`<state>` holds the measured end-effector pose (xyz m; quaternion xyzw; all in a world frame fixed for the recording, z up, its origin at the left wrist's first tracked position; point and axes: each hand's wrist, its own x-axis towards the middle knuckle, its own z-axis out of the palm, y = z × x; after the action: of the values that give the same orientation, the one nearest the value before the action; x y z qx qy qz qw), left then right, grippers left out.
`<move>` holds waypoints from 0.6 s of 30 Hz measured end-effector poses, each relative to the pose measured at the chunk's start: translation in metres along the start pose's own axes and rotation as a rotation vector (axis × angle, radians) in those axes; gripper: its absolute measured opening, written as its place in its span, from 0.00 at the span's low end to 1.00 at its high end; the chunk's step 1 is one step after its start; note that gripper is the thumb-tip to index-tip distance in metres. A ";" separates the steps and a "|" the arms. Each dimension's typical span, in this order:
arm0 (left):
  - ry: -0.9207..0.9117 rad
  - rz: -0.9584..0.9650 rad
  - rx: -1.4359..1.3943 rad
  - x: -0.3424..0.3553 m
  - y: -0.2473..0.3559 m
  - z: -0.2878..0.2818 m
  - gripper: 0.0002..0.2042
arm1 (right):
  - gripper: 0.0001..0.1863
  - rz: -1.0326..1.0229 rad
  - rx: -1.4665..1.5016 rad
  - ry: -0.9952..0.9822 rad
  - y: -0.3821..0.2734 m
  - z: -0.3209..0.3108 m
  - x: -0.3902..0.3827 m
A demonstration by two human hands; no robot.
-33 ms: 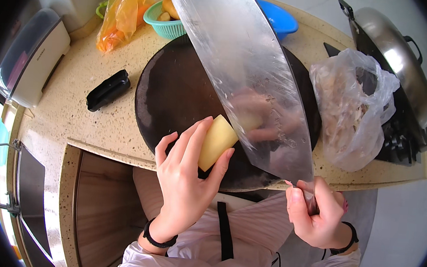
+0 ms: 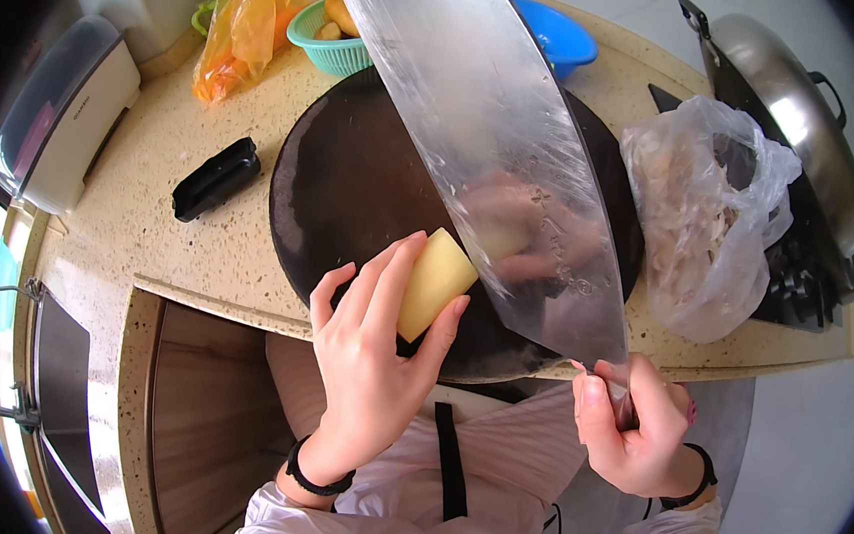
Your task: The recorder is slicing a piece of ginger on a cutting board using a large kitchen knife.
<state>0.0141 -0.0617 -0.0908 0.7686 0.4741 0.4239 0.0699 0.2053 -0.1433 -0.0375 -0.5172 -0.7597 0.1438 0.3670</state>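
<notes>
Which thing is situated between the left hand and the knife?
The yellow piece, held in the fingers of the left hand, lies between them, as the head view shows; the knife is just beyond.

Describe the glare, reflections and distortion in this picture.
Head view: the broad silver metal cleaver carries a soft, blurred reflection of the bare left hand; head view: a white highlight glares on the rounded silver metal cookware; head view: fisheye distortion bows the beige speckled stone countertop, with black corners.
</notes>
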 end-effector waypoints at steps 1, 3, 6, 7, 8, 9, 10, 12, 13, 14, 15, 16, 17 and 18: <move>-0.001 -0.001 0.003 0.000 0.000 0.000 0.23 | 0.03 0.003 0.002 0.004 0.001 0.001 0.000; -0.003 0.000 0.006 0.000 0.000 0.000 0.23 | 0.03 0.001 -0.019 -0.007 0.002 0.003 -0.002; -0.004 -0.002 0.009 -0.001 0.001 0.000 0.23 | 0.03 0.001 -0.037 0.016 0.003 0.004 -0.005; -0.003 -0.002 0.009 -0.001 0.001 0.000 0.23 | 0.03 0.009 -0.002 0.019 0.003 0.004 -0.006; -0.002 -0.001 0.010 -0.001 0.001 0.000 0.23 | 0.03 0.029 0.020 0.011 0.003 0.004 -0.007; -0.004 -0.002 0.008 0.000 0.001 0.000 0.23 | 0.03 0.036 0.048 0.004 0.004 0.005 -0.008; -0.007 -0.003 0.005 0.000 0.000 0.000 0.23 | 0.03 0.027 0.024 0.009 0.005 0.005 -0.008; -0.011 -0.005 0.004 0.000 0.000 0.000 0.23 | 0.03 -0.019 -0.012 0.020 0.006 0.007 -0.009; -0.011 -0.004 0.004 0.000 0.000 -0.001 0.23 | 0.03 0.007 0.011 0.016 0.007 0.007 -0.010; -0.012 -0.003 0.004 0.000 0.000 0.000 0.23 | 0.03 0.033 0.034 0.013 0.007 0.008 -0.011; -0.011 -0.004 0.006 0.000 0.000 0.000 0.23 | 0.03 0.059 0.058 0.009 0.007 0.008 -0.012; -0.009 -0.004 0.008 0.000 0.000 0.000 0.23 | 0.03 0.060 0.056 0.010 0.008 0.008 -0.013; -0.008 -0.005 0.009 0.000 0.000 0.000 0.23 | 0.03 0.061 0.055 0.011 0.008 0.008 -0.013; -0.007 -0.004 0.010 0.000 0.000 0.000 0.23 | 0.03 0.062 0.054 0.011 0.008 0.008 -0.013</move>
<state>0.0140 -0.0620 -0.0909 0.7694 0.4775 0.4188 0.0687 0.2073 -0.1504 -0.0534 -0.5312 -0.7371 0.1728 0.3804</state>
